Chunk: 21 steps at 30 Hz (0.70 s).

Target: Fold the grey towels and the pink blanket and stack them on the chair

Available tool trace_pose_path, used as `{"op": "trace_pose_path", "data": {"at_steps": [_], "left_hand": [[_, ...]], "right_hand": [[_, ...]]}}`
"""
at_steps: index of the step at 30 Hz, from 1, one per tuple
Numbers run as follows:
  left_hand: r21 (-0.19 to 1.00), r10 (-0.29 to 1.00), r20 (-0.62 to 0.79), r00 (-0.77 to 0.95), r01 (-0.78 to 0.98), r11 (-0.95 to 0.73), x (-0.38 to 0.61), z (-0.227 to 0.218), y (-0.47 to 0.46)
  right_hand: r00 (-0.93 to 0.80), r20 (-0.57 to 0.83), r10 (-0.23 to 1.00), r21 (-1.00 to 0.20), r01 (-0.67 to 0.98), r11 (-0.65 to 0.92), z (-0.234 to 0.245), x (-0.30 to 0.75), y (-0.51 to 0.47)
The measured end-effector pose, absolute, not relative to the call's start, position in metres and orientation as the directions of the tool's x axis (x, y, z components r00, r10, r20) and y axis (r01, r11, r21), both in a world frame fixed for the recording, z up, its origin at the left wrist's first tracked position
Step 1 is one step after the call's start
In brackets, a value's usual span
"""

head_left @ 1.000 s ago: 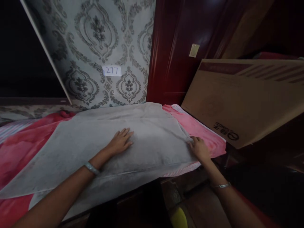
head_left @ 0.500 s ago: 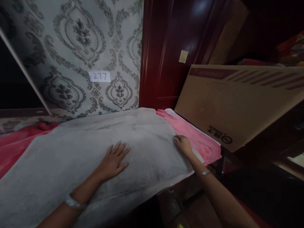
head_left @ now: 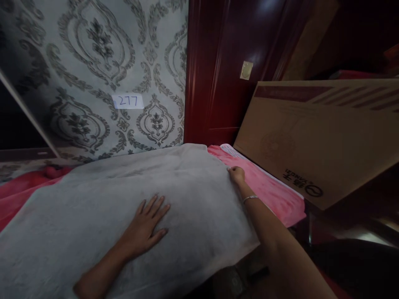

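A large grey cloth (head_left: 193,199), soft like a blanket, lies spread over a pink cloth (head_left: 264,182) that shows beyond its right edge and again at the far left. My left hand (head_left: 145,228) rests flat on the middle of the grey cloth, fingers spread and holding nothing. At the right edge of the grey cloth, my right hand (head_left: 237,174) pinches that edge between thumb and fingers. The surface underneath both cloths is hidden.
Behind the cloths stands a patterned wall with a paper label (head_left: 128,101) reading 277. A dark red panel (head_left: 215,74) carries a switch plate (head_left: 246,70). A big cardboard box (head_left: 321,141) leans at the right. A dark screen (head_left: 21,120) is at the left.
My right hand has moved a little up along the grey cloth's right edge, still pinching it. My left hand stays flat on the cloth. The view has shifted slightly.
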<state>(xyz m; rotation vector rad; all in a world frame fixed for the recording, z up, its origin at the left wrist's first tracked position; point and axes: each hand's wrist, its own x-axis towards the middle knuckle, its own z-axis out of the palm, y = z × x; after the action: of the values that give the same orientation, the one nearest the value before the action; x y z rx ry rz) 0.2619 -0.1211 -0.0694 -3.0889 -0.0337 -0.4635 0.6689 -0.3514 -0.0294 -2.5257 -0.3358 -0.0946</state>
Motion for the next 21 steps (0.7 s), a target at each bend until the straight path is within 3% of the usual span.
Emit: {"op": "trace_pose_path", "data": {"at_steps": [9,11,13,15,18,21], "left_hand": [[-0.006,0.008,0.295,0.955,0.01,-1.0,0.261,-0.068,-0.121],[0.001,0.012,0.299,0.954,0.012,-1.0,0.261,-0.069,-0.122],[0.008,0.015,0.303,0.953,0.013,-1.0,0.261,-0.07,-0.122],[0.013,0.015,0.299,0.954,0.012,-1.0,0.261,-0.071,-0.122],[0.038,0.028,0.258,0.966,0.019,-0.999,0.262,-0.068,-0.122],[0.088,0.065,0.19,0.98,0.049,-0.995,0.264,-0.062,-0.128]], "right_hand": [[0.961,0.191,0.199,-0.486,0.269,-0.832,-0.035,0.663,-0.342],[0.922,0.26,0.286,-0.436,0.376,-0.818,-0.033,0.648,-0.337],[0.822,0.317,0.473,-0.316,0.562,-0.764,-0.036,0.628,-0.333],[0.732,0.27,0.626,-0.194,0.678,-0.709,-0.043,0.609,-0.331],[0.754,0.125,0.645,-0.139,0.657,-0.741,-0.051,0.591,-0.33],[0.772,0.068,0.632,-0.139,0.634,-0.76,-0.049,0.587,-0.332]]}}
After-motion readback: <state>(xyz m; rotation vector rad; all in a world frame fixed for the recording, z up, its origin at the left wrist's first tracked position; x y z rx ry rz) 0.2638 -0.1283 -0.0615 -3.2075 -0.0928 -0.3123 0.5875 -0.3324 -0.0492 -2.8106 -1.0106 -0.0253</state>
